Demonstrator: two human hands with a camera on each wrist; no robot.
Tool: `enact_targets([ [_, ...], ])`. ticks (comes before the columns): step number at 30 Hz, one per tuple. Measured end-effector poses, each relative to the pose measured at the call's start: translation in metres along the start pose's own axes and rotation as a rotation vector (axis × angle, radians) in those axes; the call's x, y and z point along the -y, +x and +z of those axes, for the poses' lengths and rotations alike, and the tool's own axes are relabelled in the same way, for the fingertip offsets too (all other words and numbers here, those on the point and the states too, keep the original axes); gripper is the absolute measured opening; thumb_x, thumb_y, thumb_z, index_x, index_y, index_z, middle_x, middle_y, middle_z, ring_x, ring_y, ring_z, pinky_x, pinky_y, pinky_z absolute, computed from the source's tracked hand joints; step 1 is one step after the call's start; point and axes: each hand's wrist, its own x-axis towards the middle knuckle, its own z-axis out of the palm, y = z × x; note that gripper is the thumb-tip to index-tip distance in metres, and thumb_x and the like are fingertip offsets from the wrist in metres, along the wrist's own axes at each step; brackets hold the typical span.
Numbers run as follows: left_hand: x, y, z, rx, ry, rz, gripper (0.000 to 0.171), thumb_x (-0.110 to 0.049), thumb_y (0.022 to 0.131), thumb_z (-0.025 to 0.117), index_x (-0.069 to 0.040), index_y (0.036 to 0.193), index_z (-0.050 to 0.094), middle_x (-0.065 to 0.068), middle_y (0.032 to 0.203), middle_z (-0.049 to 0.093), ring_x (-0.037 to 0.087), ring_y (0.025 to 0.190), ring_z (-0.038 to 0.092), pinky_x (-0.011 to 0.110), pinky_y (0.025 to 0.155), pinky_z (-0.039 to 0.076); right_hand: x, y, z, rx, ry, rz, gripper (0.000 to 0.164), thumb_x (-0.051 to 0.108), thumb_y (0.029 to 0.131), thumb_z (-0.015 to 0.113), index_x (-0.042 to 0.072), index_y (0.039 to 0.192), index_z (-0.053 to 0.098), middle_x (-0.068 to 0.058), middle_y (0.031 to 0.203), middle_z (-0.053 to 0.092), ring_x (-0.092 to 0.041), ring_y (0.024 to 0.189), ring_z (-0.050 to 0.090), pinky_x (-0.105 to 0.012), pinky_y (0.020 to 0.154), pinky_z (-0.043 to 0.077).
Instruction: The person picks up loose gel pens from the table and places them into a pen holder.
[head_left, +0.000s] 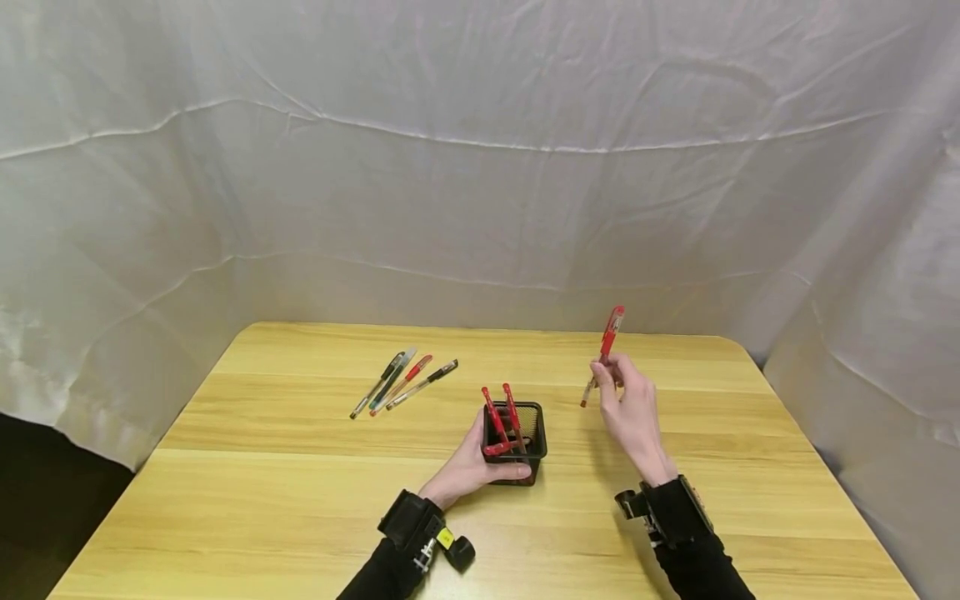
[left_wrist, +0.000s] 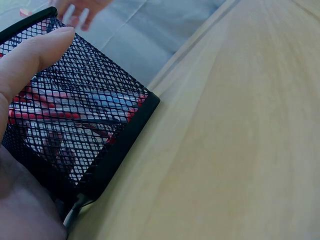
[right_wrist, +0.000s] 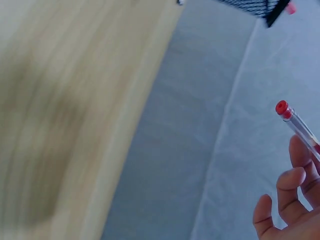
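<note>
My left hand [head_left: 477,461] grips a black mesh pen holder [head_left: 535,471] from its left side, the thumb across its front wall. Several red pens [head_left: 512,417] stand tilted inside it, their capped ends above the rim; the mesh in the left wrist view [left_wrist: 90,75] shows more red through it. To the right, my right hand [head_left: 633,408] pinches a red-capped pen [head_left: 611,329] between thumb and fingers, raised over the table with its cap upward. In the right wrist view the clear barrel and red end of that pen [right_wrist: 297,122] stick out past the fingers.
Left of the pen holder, several pens lie side by side on the wooden table [head_left: 300,500], among them a black-capped pen [head_left: 442,371] and a red-capped pen [head_left: 417,367]. A pale cloth curtain [head_left: 480,208] hangs behind the table and along both sides.
</note>
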Motion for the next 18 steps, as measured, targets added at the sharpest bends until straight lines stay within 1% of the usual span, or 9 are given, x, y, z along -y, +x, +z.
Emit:
enact_targets([
  [2, 0.0, 0.0, 0.0, 0.002, 0.0, 0.001, 0.099, -0.029, 0.063, 0.08, -0.041, 0.136, 0.014, -0.005, 0.139, 0.031, 0.017, 0.13, 0.029, 0.049, 0.108, 0.022, 0.007, 0.001, -0.001, -0.033, 0.026, -0.044, 0.012, 0.01, 0.088, 0.054, 0.002, 0.095, 0.059, -0.008, 0.074, 0.065, -0.012, 0.064, 0.055, -0.015, 0.061, 0.041],
  [6, 0.0, 0.001, 0.0, 0.02, -0.016, 0.024, 0.09, -0.025, 0.064, 0.08, -0.038, 0.133, 0.023, 0.001, 0.135, 0.038, 0.017, 0.124, 0.038, 0.046, 0.105, 0.028, 0.02, 0.003, -0.002, -0.092, 0.078, -0.1, 0.01, 0.002, 0.085, 0.056, 0.001, 0.095, 0.06, -0.009, 0.073, 0.064, -0.01, 0.065, 0.053, -0.014, 0.063, 0.039],
  [10, -0.001, 0.001, 0.0, 0.029, -0.034, 0.035, 0.088, -0.022, 0.064, 0.08, -0.036, 0.132, 0.025, 0.005, 0.135, 0.038, 0.017, 0.121, 0.041, 0.044, 0.103, 0.03, 0.031, 0.005, -0.001, -0.136, 0.134, -0.155, 0.01, 0.0, 0.083, 0.057, -0.001, 0.094, 0.06, -0.011, 0.076, 0.064, -0.011, 0.066, 0.055, -0.016, 0.065, 0.041],
  [11, -0.001, 0.001, 0.0, 0.03, -0.036, 0.035, 0.088, -0.022, 0.065, 0.08, -0.036, 0.132, 0.025, 0.005, 0.135, 0.038, 0.017, 0.121, 0.041, 0.044, 0.103, 0.03, 0.027, 0.004, 0.003, -0.153, 0.155, -0.184, 0.011, 0.002, 0.084, 0.058, 0.0, 0.095, 0.06, -0.009, 0.079, 0.065, -0.011, 0.068, 0.056, -0.015, 0.065, 0.042],
  [12, -0.001, 0.001, 0.0, 0.029, -0.035, 0.035, 0.089, -0.022, 0.065, 0.079, -0.037, 0.132, 0.024, 0.005, 0.135, 0.038, 0.017, 0.122, 0.04, 0.045, 0.104, 0.03, 0.026, 0.004, 0.005, -0.153, 0.176, -0.2, 0.012, 0.002, 0.084, 0.057, 0.001, 0.096, 0.06, -0.009, 0.08, 0.065, -0.012, 0.069, 0.057, -0.017, 0.066, 0.044],
  [13, -0.001, 0.001, 0.0, 0.027, -0.032, 0.029, 0.089, -0.023, 0.065, 0.08, -0.037, 0.133, 0.024, 0.004, 0.135, 0.038, 0.017, 0.122, 0.04, 0.045, 0.104, 0.029, 0.016, 0.002, 0.011, -0.159, 0.197, -0.223, 0.014, 0.003, 0.084, 0.058, 0.003, 0.098, 0.06, -0.008, 0.082, 0.065, -0.012, 0.071, 0.058, -0.018, 0.067, 0.044],
  [15, 0.0, 0.001, 0.0, 0.025, -0.029, 0.025, 0.09, -0.024, 0.065, 0.079, -0.038, 0.133, 0.023, 0.004, 0.135, 0.038, 0.017, 0.123, 0.039, 0.045, 0.105, 0.028, 0.02, 0.001, 0.013, -0.138, 0.204, -0.233, 0.014, 0.002, 0.083, 0.058, 0.002, 0.098, 0.06, -0.008, 0.083, 0.065, -0.012, 0.071, 0.058, -0.019, 0.068, 0.046],
  [17, -0.001, 0.001, 0.0, 0.018, -0.023, 0.012, 0.092, -0.026, 0.064, 0.08, -0.039, 0.133, 0.021, 0.002, 0.135, 0.039, 0.017, 0.124, 0.038, 0.047, 0.105, 0.027, 0.023, 0.0, 0.015, -0.113, 0.196, -0.234, 0.015, 0.0, 0.082, 0.059, 0.002, 0.097, 0.06, -0.007, 0.082, 0.065, -0.009, 0.071, 0.058, -0.016, 0.069, 0.045],
  [18, 0.0, 0.001, 0.0, 0.014, -0.017, 0.003, 0.094, -0.027, 0.064, 0.08, -0.039, 0.135, 0.019, 0.001, 0.137, 0.037, 0.018, 0.126, 0.035, 0.048, 0.106, 0.025, 0.031, 0.001, 0.013, -0.09, 0.184, -0.22, 0.014, -0.003, 0.081, 0.059, 0.0, 0.095, 0.06, -0.01, 0.08, 0.064, -0.009, 0.069, 0.057, -0.017, 0.067, 0.045],
])
